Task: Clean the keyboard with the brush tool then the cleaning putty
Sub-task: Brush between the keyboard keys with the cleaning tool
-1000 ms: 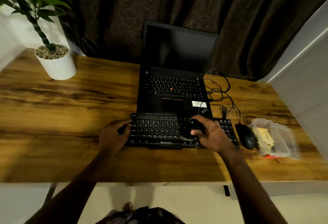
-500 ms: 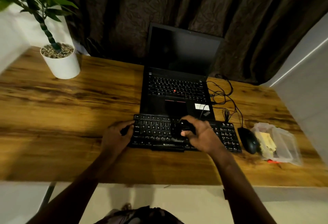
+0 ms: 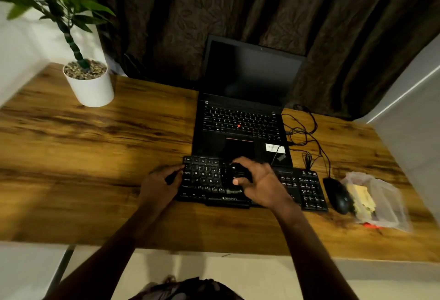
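A black external keyboard [image 3: 307, 190] lies on the wooden desk in front of a laptop. My right hand [image 3: 263, 184] is closed around a dark, rounded brush tool [image 3: 238, 172] whose lower end rests on the keys near the keyboard's middle. My left hand [image 3: 159, 184] holds the keyboard's left edge, thumb on top. A yellowish lump, perhaps the putty [image 3: 362, 198], lies inside a clear plastic container at the right.
An open black laptop [image 3: 240, 119] stands behind the keyboard. A black mouse [image 3: 338, 195] and tangled cables [image 3: 303, 133] lie to the right, beside the clear container [image 3: 385, 202]. A potted plant in a white pot [image 3: 91, 88] stands at the back left. Dark curtains hang behind.
My right hand has slid the brush leftward across the keys, from the right of centre toward the middle. My left hand has stayed on the keyboard's left edge. The camera has shifted slightly.
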Available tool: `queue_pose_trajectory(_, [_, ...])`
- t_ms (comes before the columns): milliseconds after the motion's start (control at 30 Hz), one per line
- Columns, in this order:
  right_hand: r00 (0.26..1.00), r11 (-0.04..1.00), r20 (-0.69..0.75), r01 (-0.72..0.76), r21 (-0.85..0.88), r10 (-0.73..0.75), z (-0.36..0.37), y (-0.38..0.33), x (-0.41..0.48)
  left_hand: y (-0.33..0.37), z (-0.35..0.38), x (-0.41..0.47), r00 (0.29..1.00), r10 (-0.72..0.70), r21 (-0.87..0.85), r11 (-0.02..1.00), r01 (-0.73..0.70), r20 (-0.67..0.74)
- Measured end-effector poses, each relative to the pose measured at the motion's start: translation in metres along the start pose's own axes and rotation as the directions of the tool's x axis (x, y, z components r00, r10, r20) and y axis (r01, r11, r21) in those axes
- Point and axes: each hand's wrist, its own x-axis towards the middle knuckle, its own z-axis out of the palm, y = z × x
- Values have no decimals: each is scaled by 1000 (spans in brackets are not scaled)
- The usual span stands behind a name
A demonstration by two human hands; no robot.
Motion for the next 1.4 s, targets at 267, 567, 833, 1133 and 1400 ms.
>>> queue_pose_trajectory(267, [998,994,-32,-49,-99,46,-16,13,-9,1,0,0,1000,-24,25,999,24,-2])
queue_pose_trajectory(567, [997,997,42,68,-45,-66,12,-34,6,-2,0,2,999,-35,0,999,35,10])
queue_pose_trajectory(833, [999,993,25,-18,-115,21,-6,-13,0,-5,0,2,997,-63,5,998,63,36])
queue_pose_trajectory(1133, [993,994,53,105,-28,-103,20,-50,12,-7,-4,2,996,-36,23,999,34,80])
queue_pose_trajectory(1400, [999,998,33,10,-58,-8,13,-22,11,-1,-5,1,995,-63,-24,998,65,82])
